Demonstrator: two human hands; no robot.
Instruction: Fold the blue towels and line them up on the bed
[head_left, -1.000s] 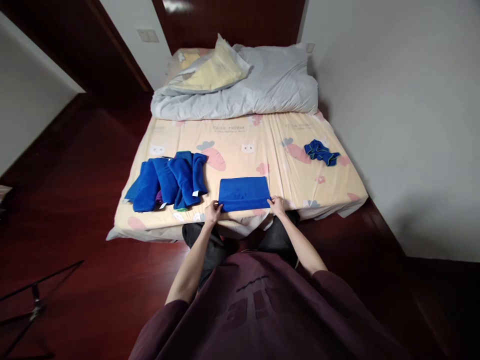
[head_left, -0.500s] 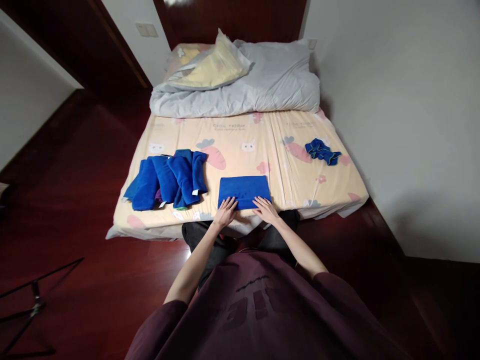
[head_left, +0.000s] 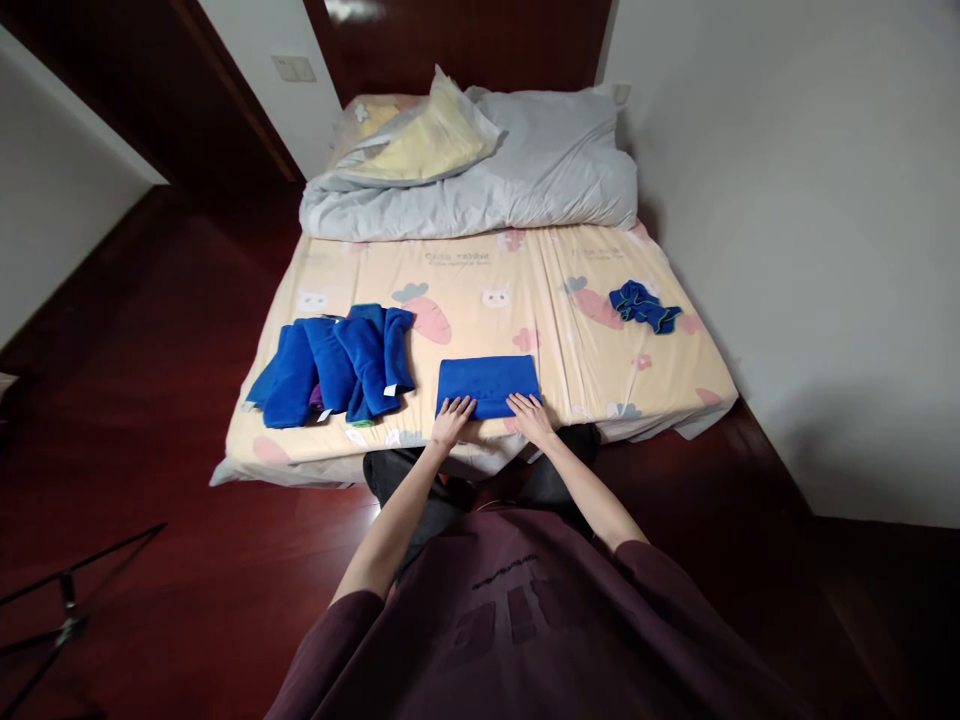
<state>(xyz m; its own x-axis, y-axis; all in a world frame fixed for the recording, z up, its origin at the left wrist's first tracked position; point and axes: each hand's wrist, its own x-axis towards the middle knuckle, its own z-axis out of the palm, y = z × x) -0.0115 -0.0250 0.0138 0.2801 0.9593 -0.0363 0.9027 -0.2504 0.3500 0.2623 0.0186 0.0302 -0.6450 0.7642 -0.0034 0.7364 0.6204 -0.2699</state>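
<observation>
Creased, carrot-print bedsheet [head_left: 480, 325] | rectangular, folded blue cloth [head_left: 487, 376] | left hand [head_left: 452, 421], right hand [head_left: 532, 419]: both spread flat upon it | near edge partly hidden

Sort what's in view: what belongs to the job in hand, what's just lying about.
Job:
- flat, rectangular folded blue cloth under left hand and right hand
- probably overlapping folded blue cloths and crumpled blue, green-edged cloth

Lying about, apparently:
- rumpled pale grey quilt
- thin black stand

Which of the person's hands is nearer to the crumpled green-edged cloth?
Right. The right hand touches the folded blue cloth, to the left of the crumpled green-edged cloth; the left hand touches the same folded cloth, farther left.
</observation>
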